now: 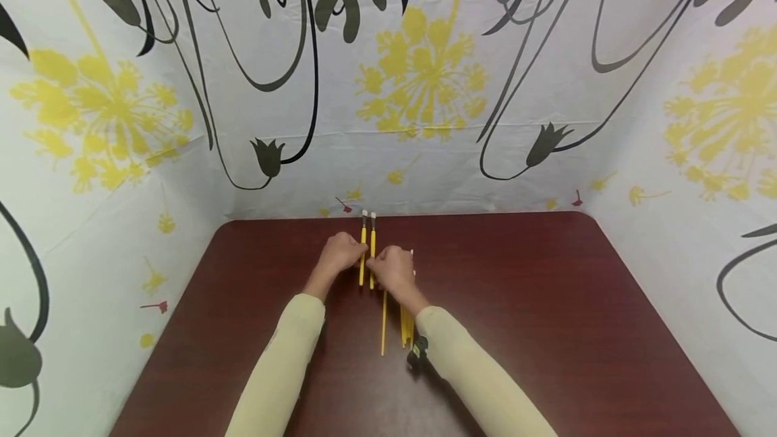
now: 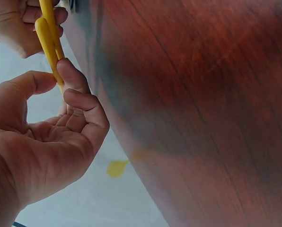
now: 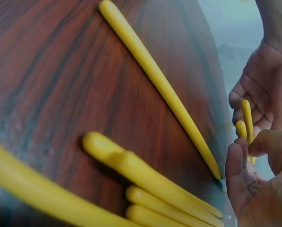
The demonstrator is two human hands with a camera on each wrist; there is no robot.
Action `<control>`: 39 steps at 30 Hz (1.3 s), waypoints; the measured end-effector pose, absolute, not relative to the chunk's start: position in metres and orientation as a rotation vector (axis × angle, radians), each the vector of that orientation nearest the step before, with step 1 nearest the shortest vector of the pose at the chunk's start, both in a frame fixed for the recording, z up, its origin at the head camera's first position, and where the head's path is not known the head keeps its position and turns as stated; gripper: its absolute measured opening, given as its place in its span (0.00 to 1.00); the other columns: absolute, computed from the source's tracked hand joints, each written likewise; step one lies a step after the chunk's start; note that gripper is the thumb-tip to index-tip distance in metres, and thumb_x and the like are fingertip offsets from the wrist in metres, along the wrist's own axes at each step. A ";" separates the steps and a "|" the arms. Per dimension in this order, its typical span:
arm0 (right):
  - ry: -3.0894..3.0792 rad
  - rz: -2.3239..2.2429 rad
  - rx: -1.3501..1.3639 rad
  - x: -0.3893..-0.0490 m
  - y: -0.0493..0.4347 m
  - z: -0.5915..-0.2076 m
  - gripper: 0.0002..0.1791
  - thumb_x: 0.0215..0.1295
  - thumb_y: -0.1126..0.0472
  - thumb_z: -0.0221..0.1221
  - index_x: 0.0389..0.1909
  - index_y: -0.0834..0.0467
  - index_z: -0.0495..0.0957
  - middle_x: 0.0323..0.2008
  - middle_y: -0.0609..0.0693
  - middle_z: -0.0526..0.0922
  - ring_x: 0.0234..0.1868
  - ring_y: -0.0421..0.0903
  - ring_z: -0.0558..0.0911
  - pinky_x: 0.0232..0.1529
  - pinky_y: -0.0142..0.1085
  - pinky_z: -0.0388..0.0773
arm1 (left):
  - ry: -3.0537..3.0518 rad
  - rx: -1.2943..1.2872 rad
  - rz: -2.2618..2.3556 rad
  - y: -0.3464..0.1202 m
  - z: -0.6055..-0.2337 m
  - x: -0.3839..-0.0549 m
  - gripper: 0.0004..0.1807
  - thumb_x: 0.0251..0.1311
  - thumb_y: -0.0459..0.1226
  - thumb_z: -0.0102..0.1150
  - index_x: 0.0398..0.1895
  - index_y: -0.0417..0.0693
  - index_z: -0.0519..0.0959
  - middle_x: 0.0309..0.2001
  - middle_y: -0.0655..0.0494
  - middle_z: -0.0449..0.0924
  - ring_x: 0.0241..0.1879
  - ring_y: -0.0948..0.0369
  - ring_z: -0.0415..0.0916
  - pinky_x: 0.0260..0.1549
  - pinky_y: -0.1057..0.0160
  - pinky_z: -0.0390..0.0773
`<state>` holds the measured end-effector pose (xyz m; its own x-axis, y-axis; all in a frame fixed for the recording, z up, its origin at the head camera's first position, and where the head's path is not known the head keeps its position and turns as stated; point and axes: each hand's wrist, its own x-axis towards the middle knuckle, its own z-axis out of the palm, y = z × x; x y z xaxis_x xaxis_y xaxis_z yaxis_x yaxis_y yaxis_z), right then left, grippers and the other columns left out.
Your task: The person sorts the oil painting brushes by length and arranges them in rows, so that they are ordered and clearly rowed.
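Observation:
Two yellow-handled paintbrushes stand side by side near the far edge of the table, white bristle ends up in the head view. My left hand (image 1: 344, 251) pinches the left paintbrush (image 1: 361, 274) between thumb and fingertips. Close beside it, my right hand (image 1: 394, 268) pinches the right paintbrush (image 1: 373, 241). The two yellow handles (image 2: 47, 42) nearly overlap in the left wrist view. Below the right hand, a single paintbrush (image 3: 155, 78) lies on the table, apart from a small bundle of paintbrushes (image 3: 155, 182). The right hand and forearm hide part of these in the head view.
The dark red-brown wooden table (image 1: 516, 302) has rounded far corners. White cloth (image 1: 437, 174) printed with flowers hangs behind it and along both sides. A small black device (image 1: 417, 354) is on the right wrist, close to the bundle's near end.

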<state>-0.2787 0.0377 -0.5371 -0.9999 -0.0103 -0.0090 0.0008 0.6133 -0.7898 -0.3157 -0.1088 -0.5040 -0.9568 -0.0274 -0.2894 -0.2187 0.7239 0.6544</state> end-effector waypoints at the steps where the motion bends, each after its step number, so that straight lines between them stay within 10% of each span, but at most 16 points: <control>1: 2.805 -1.369 -0.020 -0.279 0.037 -0.537 0.25 0.68 0.56 0.64 0.09 0.54 0.76 0.08 0.47 0.78 0.10 0.43 0.82 0.18 0.36 0.78 | 2.673 -0.192 1.044 -0.109 -0.505 -0.316 0.22 0.72 0.46 0.59 0.22 0.42 0.83 0.25 0.47 0.87 0.21 0.58 0.73 0.22 0.64 0.69; 12: 2.787 -1.268 -0.017 -0.288 0.024 -0.541 0.29 0.69 0.54 0.65 0.06 0.55 0.72 0.07 0.49 0.76 0.09 0.45 0.79 0.14 0.37 0.75 | 2.710 -0.190 0.944 -0.109 -0.508 -0.316 0.21 0.72 0.48 0.57 0.27 0.42 0.85 0.25 0.52 0.85 0.33 0.50 0.85 0.25 0.64 0.72; 39: 2.933 -0.903 0.007 -0.297 0.022 -0.538 0.30 0.68 0.50 0.64 0.07 0.50 0.64 0.06 0.44 0.61 0.09 0.43 0.66 0.12 0.36 0.62 | 2.737 -0.236 0.773 -0.108 -0.513 -0.334 0.19 0.66 0.44 0.58 0.18 0.48 0.73 0.18 0.55 0.69 0.19 0.56 0.69 0.20 0.58 0.68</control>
<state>-0.2970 0.0218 -0.5383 -0.9973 -0.0171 -0.0709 0.0257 0.8271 -0.5614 -0.3336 -0.1082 -0.5133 -0.9455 -0.0782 -0.3162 -0.2321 0.8428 0.4856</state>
